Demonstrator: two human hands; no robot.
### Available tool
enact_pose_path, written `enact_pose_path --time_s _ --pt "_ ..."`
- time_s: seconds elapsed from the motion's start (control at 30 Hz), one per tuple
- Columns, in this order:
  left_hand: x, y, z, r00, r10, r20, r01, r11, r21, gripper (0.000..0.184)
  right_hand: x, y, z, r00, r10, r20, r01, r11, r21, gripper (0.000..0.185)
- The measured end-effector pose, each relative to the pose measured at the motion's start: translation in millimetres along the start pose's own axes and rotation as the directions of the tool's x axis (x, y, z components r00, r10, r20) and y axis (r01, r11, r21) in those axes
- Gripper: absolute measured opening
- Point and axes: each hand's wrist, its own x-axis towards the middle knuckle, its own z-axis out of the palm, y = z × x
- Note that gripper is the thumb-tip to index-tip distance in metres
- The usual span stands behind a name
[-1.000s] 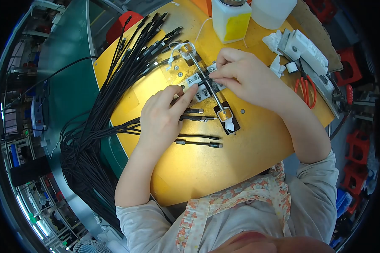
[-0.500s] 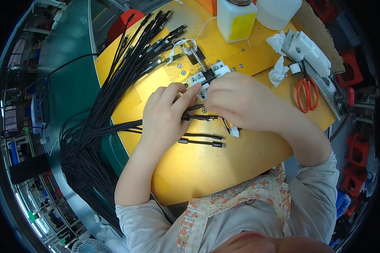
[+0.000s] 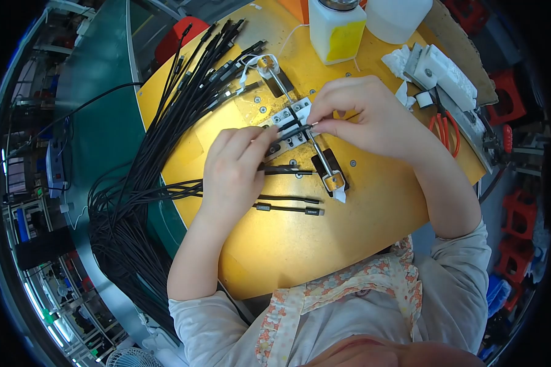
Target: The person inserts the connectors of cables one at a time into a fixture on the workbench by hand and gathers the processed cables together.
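My left hand (image 3: 234, 168) is closed around a black cable (image 3: 295, 131) at the left side of a small metal fixture (image 3: 280, 117) with screws. From the right, my right hand (image 3: 364, 116) pinches the cable's other end between thumb and fingertips. The held stretch lies over the fixture; whether it rests in a slot I cannot tell. A rod with brass-coloured ends (image 3: 335, 181) crosses the fixture. Below my left hand, several cable ends lie on the yellow table (image 3: 269, 251), one with a labelled connector (image 3: 314, 211).
A thick bundle of black cables (image 3: 159, 128) runs along the left edge. At the back stand a white bottle with a yellow label (image 3: 337, 33) and a translucent container (image 3: 398, 18). Red-handled scissors (image 3: 445, 131), a white block (image 3: 450, 76) and crumpled tissue (image 3: 398, 60) lie right.
My right hand has moved up and right, uncovering the fixture and the rod's lower brass end. The held cable now shows between my hands. My left hand has shifted slightly left.
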Motion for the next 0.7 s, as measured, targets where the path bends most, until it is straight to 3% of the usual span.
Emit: enact_pose_path --time_s 0.1,0.13,0.23,0.27,0.37,0.5,0.7 --pt "2 1 -17 0.999 -0.022 -0.033 0.016 0.985 -0.173 0.047 1 -3 0 0.997 0.070 -0.033 -0.065 0.990 0.123 0.012" --pt "2 7 -27 0.989 -0.122 0.089 0.142 0.948 -0.283 0.042 2 -3 0 0.996 0.079 -0.035 -0.073 0.985 0.157 0.012" --pt "-2 6 -30 0.936 -0.194 0.293 0.329 0.776 -0.538 0.053 4 2 4 1.000 0.024 -0.004 -0.024 0.998 0.058 0.010" --pt "-4 3 -20 0.966 -0.135 0.221 0.230 0.838 -0.495 0.060 4 4 6 1.000 0.027 -0.012 -0.027 1.000 0.014 0.008" --pt "-4 3 -7 0.977 -0.065 0.203 0.096 0.984 -0.148 0.060 6 9 8 0.999 0.033 -0.033 -0.036 0.995 -0.092 0.007" --pt "-1 1 -2 0.982 -0.051 0.182 0.056 0.998 -0.019 0.058 7 14 9 0.997 0.060 -0.043 -0.066 0.987 -0.144 0.007" --pt "-1 0 6 0.984 -0.045 0.171 0.046 0.999 -0.006 0.051 8 10 6 0.988 0.151 -0.015 -0.151 0.975 -0.165 0.009"
